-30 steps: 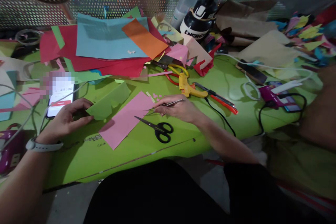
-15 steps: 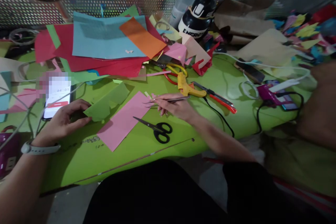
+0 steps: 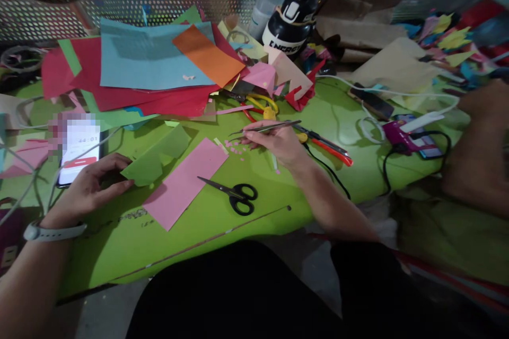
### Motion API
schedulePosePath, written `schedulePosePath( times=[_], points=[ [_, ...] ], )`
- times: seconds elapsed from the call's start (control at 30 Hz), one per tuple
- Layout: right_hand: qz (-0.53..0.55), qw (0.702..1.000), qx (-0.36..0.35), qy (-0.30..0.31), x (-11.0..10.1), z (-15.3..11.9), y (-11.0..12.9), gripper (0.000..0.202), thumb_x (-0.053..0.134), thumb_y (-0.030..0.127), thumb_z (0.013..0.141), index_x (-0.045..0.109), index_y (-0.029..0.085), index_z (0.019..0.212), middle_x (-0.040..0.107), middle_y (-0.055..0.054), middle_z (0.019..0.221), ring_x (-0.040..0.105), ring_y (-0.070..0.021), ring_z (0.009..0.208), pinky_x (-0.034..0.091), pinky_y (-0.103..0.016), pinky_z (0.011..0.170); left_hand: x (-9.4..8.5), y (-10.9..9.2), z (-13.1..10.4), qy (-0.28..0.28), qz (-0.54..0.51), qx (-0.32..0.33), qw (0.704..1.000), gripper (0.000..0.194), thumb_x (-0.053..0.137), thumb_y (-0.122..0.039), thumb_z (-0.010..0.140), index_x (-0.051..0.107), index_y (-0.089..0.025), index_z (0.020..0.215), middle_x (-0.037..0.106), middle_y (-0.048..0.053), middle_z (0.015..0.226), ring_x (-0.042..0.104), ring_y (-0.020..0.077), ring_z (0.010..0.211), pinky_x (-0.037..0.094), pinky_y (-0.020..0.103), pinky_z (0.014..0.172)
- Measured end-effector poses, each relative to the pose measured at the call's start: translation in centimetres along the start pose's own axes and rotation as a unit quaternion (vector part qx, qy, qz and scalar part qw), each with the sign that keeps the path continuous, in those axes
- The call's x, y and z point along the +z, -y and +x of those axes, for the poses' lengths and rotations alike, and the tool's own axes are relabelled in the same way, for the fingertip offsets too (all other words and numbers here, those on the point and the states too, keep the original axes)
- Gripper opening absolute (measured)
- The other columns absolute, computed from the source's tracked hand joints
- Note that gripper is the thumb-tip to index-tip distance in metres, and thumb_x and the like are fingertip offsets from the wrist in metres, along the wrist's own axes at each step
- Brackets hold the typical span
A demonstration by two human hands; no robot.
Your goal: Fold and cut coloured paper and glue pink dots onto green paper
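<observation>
My left hand (image 3: 99,183) is closed at the left corner of a folded light green paper (image 3: 159,156), pinching it between thumb and fingers. My right hand (image 3: 276,142) grips slim metal tweezers (image 3: 272,125), their curved tips pointing left above small pink paper bits (image 3: 234,147) scattered on the table. A pink paper strip (image 3: 185,185) lies flat between my hands. Black-handled scissors (image 3: 238,196) rest with their blade tip over its right edge. Under my right hand is a thin pale strip (image 3: 274,161) with a pink end.
Behind lie blue (image 3: 147,58), red and orange sheets (image 3: 209,55). A yellow glue gun (image 3: 269,112), partly hidden, and an orange cutter (image 3: 330,151) are beyond my right hand. A lit phone (image 3: 81,143) is at left. Cables, a purple adapter (image 3: 397,137) and another person's arm (image 3: 475,153) are at right.
My right hand has moved right with the tweezers, away from the pink strip, uncovering the pink bits. My left hand stays at the green paper. The whole view has shifted slightly.
</observation>
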State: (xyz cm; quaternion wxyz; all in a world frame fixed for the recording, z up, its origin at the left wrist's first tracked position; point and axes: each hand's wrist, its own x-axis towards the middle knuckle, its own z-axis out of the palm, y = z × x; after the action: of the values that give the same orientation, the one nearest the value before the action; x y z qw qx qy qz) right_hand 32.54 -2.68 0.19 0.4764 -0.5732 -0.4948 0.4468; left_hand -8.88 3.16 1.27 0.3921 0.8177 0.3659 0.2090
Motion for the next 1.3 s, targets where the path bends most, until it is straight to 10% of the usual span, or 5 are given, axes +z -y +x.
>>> schedulePosePath(
  times=[1.3],
  points=[
    [0.009, 0.997, 0.067, -0.044, 0.1, 1.1, -0.9, 0.037, 0.085, 0.048, 0.071, 0.064, 0.021, 0.084, 0.074, -0.003, 0.072, 0.076, -0.02, 0.068, 0.066, -0.029, 0.06, -0.2, 0.3, -0.1, 0.012, 0.004, 0.003, 1.0, 0.009, 0.067, -0.029, 0.087, 0.063, -0.024, 0.093, 0.06, 0.003, 0.101, 0.06, 0.0164, 0.09, 0.047, 0.027, 0.076]
  ],
)
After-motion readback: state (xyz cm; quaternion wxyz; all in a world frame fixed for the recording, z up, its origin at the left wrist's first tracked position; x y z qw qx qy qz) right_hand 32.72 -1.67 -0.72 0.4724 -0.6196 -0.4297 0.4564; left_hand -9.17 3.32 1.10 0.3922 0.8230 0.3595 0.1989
